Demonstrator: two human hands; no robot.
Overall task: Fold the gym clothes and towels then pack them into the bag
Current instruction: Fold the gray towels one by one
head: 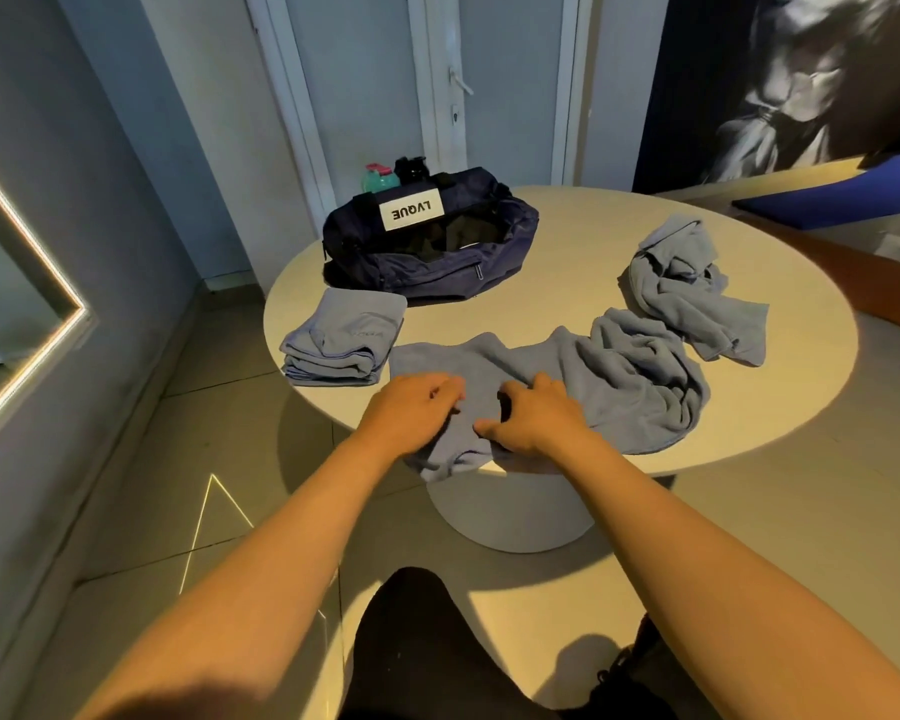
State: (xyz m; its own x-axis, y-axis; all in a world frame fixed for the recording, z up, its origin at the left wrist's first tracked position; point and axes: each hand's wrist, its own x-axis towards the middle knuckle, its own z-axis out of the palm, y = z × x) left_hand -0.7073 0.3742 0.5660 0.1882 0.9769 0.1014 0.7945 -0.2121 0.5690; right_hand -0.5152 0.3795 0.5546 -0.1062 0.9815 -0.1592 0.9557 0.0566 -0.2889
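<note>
Soft, fleecy blue-grey towel (567,371) is lying along the near edge of the round tabletop (541,283), long axis left-to-right, right end bunched. Left hand (411,407) and right hand (536,420) are gripping it, fingers curled into fabric.

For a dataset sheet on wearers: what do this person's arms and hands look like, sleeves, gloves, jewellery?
Both forearms are bare to the frame edge, no sleeves in view. The left hand and right hand wear no gloves, and no watch, bracelet or ring shows.
</note>
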